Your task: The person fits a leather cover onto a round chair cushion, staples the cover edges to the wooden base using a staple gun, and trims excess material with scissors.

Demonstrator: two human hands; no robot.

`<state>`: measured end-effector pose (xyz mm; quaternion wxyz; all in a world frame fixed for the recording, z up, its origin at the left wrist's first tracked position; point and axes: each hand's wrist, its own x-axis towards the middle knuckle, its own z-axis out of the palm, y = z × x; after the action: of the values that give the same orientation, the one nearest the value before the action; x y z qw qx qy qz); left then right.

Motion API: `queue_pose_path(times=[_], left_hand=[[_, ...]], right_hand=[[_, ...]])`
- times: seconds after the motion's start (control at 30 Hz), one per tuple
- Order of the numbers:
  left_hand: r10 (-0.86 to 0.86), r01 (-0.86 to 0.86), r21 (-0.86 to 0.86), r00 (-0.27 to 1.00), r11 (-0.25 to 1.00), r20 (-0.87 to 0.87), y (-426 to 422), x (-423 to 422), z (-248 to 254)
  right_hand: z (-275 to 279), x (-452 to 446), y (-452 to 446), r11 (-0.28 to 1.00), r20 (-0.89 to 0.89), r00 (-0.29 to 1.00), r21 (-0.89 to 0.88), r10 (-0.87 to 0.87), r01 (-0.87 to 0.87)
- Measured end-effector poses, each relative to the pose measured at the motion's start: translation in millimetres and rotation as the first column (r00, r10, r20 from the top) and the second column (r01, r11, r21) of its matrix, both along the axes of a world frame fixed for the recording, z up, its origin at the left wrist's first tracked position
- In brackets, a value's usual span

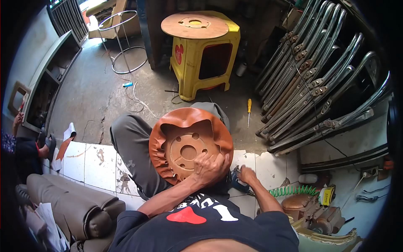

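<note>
A round seat (176,157) lies on my lap, its wooden disc with holes facing up and orange-brown covering folded over the rim, wrinkled at the left. My left hand (210,167) is closed on the covering at the disc's lower right edge. To the right of the seat, my right hand (247,174) is wrapped round a dark tool (240,183), low over the white tiles; the tool is partly hidden by the hand.
A yellow stool (184,69) bearing a wooden disc (172,25) stands ahead. Chromed frames (310,80) lean at the right, near a screwdriver (249,107). A green coiled hose (294,191) runs beside a compressor (312,212). Another person's hand (18,121) shows far left.
</note>
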<state>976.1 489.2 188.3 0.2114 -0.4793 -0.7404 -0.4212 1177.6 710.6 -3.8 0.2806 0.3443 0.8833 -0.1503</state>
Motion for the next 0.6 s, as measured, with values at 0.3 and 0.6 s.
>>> queue_pose_path(times=[0.3,0.6], left_hand=[[0.061,-0.060,-0.026,0.997,0.998,0.042,-17,-1,-4],[0.092,-0.088,-0.038,0.988,0.995,0.127,-22,-6,-13]], right_hand=[[-12,52,-36,0.957,-0.191,0.963,-0.252,-0.192,0.141],[244,-37,-16,0.973,-0.748,0.664,-0.164,-0.016,-0.160]])
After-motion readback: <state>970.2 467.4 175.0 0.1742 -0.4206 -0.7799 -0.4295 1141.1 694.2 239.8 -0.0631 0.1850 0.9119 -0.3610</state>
